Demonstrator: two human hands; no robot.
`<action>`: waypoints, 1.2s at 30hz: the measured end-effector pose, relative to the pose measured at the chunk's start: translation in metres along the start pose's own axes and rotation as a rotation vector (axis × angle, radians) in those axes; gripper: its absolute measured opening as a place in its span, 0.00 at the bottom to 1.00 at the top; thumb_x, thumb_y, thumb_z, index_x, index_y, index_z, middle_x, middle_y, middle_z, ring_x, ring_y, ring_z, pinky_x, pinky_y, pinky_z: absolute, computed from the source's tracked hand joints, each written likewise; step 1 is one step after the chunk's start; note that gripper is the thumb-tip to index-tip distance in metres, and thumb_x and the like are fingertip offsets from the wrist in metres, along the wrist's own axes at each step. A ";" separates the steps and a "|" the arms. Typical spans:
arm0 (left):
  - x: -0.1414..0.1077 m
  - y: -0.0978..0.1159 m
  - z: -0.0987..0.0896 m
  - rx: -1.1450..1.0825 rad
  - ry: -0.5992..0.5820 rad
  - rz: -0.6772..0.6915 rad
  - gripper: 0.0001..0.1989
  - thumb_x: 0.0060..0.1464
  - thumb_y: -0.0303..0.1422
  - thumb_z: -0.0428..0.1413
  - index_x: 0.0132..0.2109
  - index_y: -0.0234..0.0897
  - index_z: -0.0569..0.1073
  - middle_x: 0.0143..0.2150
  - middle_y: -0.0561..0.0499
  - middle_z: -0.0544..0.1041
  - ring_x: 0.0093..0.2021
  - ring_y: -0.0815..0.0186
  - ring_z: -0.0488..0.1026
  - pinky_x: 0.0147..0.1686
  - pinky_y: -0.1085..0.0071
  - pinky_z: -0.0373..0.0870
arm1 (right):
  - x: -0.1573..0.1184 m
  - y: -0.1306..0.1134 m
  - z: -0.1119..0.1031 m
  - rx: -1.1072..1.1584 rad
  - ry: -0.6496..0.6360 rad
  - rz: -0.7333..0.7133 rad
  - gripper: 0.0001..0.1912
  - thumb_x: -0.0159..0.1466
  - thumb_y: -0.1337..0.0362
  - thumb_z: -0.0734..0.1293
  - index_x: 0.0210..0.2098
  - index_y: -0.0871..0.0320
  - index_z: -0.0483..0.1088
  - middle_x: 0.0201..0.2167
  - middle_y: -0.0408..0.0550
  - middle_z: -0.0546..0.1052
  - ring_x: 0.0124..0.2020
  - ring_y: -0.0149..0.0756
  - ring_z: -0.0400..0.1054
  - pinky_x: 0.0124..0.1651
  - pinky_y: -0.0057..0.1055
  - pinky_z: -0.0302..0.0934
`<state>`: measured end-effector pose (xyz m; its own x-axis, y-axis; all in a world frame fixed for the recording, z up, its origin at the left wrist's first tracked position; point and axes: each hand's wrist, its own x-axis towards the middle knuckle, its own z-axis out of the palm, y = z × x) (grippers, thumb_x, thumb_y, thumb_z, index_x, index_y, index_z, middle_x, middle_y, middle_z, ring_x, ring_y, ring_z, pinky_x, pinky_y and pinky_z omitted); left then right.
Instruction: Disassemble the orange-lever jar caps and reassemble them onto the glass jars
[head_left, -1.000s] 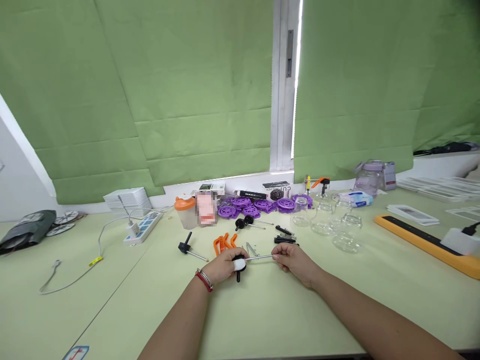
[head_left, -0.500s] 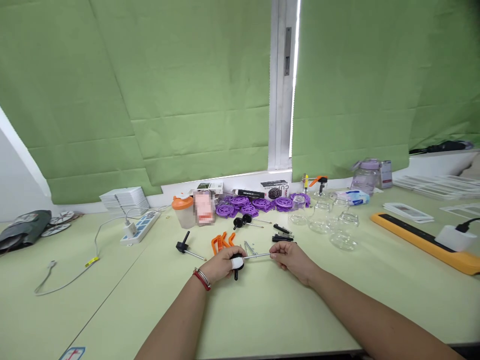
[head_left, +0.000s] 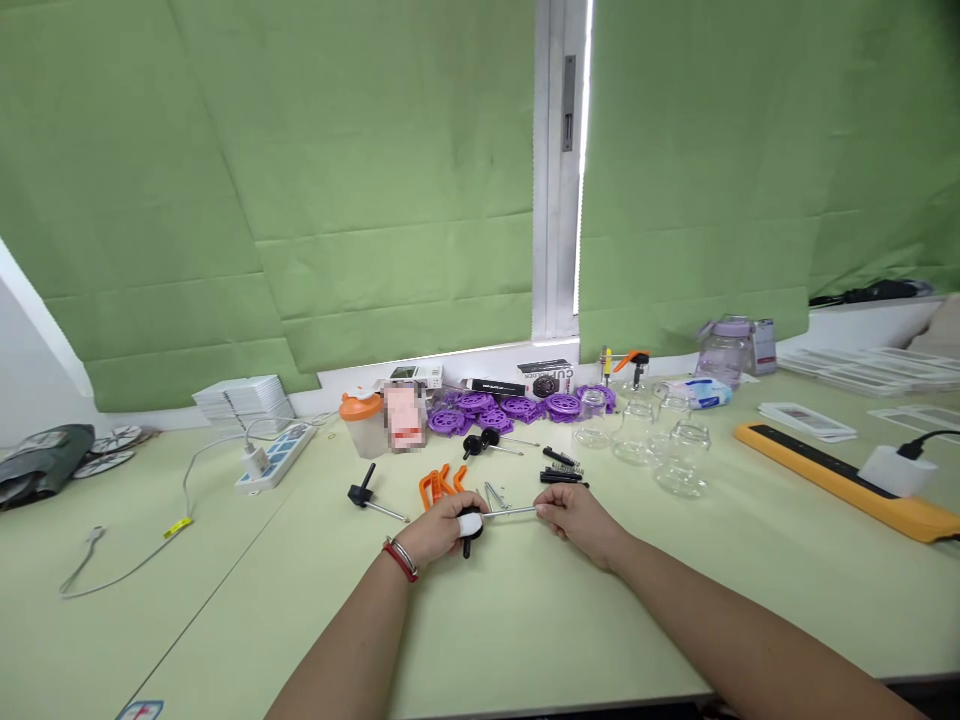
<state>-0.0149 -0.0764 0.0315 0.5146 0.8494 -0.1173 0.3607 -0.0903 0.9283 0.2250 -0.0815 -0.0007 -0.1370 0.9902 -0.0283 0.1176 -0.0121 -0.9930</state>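
My left hand (head_left: 442,527), with white tape round its thumb, is closed on a black plastic piece (head_left: 466,549). A thin metal rod (head_left: 511,511) runs from that piece to the right. My right hand (head_left: 576,518) pinches the rod's far end between thumb and fingertips. Just beyond my left hand lie orange curved plastic parts (head_left: 430,488) and loose screws (head_left: 493,497). A similar black piece with a rod (head_left: 361,495) rests to the left, and two more black knobs with rods (head_left: 490,438) are farther back. Black tubes (head_left: 561,478) and springs lie past my right hand.
Purple plastic discs (head_left: 517,407) are heaped near the wall, with clear glass jars (head_left: 680,470) to their right. At left stand an orange-lidded cup (head_left: 361,408) and a power strip (head_left: 279,460). A yellow-and-black power strip (head_left: 840,480) lies at right on the pale green table (head_left: 517,640).
The whole view has shifted slightly, so things sit a little farther left. Both hands keep the same hold on the black piece and its rod.
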 end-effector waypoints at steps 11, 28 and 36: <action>-0.001 -0.001 0.001 0.039 0.006 -0.003 0.11 0.53 0.38 0.51 0.41 0.38 0.69 0.30 0.51 0.66 0.24 0.72 0.60 0.29 0.68 0.63 | 0.004 0.004 0.002 -0.150 0.009 -0.049 0.13 0.55 0.55 0.63 0.21 0.58 0.64 0.18 0.41 0.65 0.20 0.28 0.52 0.26 0.28 0.47; -0.001 0.002 0.003 0.067 0.012 -0.007 0.12 0.53 0.41 0.51 0.40 0.39 0.68 0.29 0.53 0.63 0.23 0.73 0.55 0.27 0.72 0.58 | 0.006 0.010 0.000 -0.233 0.003 -0.140 0.17 0.62 0.51 0.58 0.26 0.57 0.61 0.22 0.40 0.64 0.21 0.28 0.53 0.26 0.27 0.48; 0.000 -0.002 0.002 0.081 -0.001 -0.003 0.14 0.53 0.43 0.51 0.42 0.40 0.69 0.29 0.53 0.63 0.23 0.72 0.56 0.29 0.69 0.61 | 0.007 0.010 0.001 -0.336 0.037 -0.162 0.24 0.62 0.46 0.55 0.22 0.58 0.63 0.18 0.40 0.61 0.21 0.29 0.53 0.26 0.28 0.48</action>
<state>-0.0139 -0.0770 0.0287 0.5144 0.8491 -0.1201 0.4241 -0.1301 0.8962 0.2242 -0.0752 -0.0108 -0.1456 0.9799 0.1360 0.4148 0.1853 -0.8908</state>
